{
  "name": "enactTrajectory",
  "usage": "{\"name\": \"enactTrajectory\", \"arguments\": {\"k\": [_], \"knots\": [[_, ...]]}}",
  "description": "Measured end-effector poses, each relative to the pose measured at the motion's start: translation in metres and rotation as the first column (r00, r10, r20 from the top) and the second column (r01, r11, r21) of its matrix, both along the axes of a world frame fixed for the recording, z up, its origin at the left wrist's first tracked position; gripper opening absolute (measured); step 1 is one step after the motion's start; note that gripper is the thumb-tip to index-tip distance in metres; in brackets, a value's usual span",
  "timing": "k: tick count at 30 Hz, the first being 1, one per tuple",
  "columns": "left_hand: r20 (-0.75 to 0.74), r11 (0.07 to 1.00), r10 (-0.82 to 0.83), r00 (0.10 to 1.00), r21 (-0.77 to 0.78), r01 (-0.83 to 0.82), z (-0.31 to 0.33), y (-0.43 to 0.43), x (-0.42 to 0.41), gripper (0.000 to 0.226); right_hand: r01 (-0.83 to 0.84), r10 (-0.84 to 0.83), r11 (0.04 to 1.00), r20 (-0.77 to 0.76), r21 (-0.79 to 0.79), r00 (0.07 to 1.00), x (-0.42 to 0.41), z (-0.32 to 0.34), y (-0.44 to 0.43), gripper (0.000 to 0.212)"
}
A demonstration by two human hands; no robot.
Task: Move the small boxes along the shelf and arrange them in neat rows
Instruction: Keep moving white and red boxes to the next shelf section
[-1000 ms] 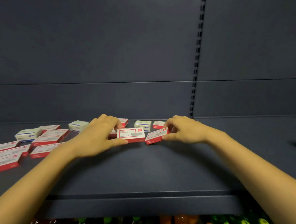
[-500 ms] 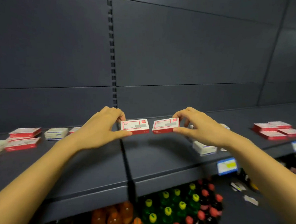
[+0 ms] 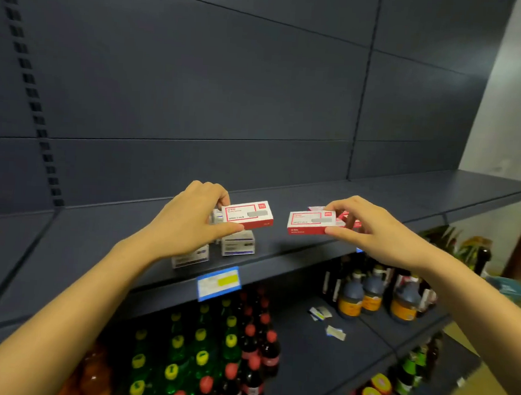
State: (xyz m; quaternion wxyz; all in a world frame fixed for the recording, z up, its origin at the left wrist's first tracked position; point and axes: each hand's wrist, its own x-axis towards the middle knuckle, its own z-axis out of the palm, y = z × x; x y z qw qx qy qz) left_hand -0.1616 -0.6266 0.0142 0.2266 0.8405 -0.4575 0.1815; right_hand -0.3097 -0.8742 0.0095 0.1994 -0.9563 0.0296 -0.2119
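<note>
Above the shelf front: I have a red-and-white box in each hand, both apparently lifted off the shelf (image 3: 97,248) and apart from each other.
Left hand: my left hand (image 3: 190,220) pinches the left box (image 3: 249,215) by its left end, thumb at the near edge and fingers (image 3: 224,199) curled over the far edge. It hangs over a cluster of white boxes (image 3: 238,243).
Right hand: my right hand (image 3: 370,231) pinches the right box (image 3: 311,221) by its right end in the same way. It sits just in front of some red boxes (image 3: 343,216).
Step in hand: I judge I am bringing the pair to their place in a row.
Doing it well: I would keep both boxes level with the printed faces up, set them down long edges parallel to the shelf lip, and slide them until their short ends meet. I would put the left one on bare shelf, not on the white cluster.
Watch for: the white boxes stand close to the lip above the price label (image 3: 219,283), so a knock could drop them onto the bottles (image 3: 200,361) below.
Hard to make out: my right hand covers most of the red boxes, so I cannot count them. My left hand and its box hide part of the white cluster. The print on the boxes is too blurred to read.
</note>
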Motion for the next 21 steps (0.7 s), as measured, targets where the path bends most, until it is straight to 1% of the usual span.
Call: {"name": "enactTrajectory", "arguments": {"k": [4, 10, 13, 17, 21], "knots": [[0.018, 0.999, -0.034, 0.999, 0.03, 0.033, -0.001, -0.064, -0.007, 0.039, 0.101, -0.101, 0.995, -0.015, -0.016, 0.995, -0.025, -0.006, -0.055, 0.04], [0.001, 0.991, -0.039, 0.999, 0.128, 0.039, -0.008, -0.139, 0.001, 0.044, 0.165, -0.165, 0.986, -0.017, 0.006, 0.986, -0.035, -0.012, -0.114, 0.036], [-0.003, 0.985, -0.037, 0.999, 0.17, 0.037, -0.016, -0.167, 0.01, 0.046, 0.16, -0.16, 0.987, -0.012, 0.007, 0.987, -0.028, -0.018, -0.138, 0.034], [-0.019, 0.976, -0.012, 1.0, 0.217, 0.015, -0.027, -0.194, 0.024, 0.049, 0.123, -0.122, 0.992, -0.039, 0.031, 0.992, -0.009, -0.019, -0.167, 0.026], [-0.049, 0.976, 0.008, 0.999, 0.219, 0.003, -0.034, -0.212, 0.038, 0.049, 0.066, -0.06, 0.994, -0.071, 0.082, 0.996, 0.016, -0.02, -0.192, 0.026]]}}
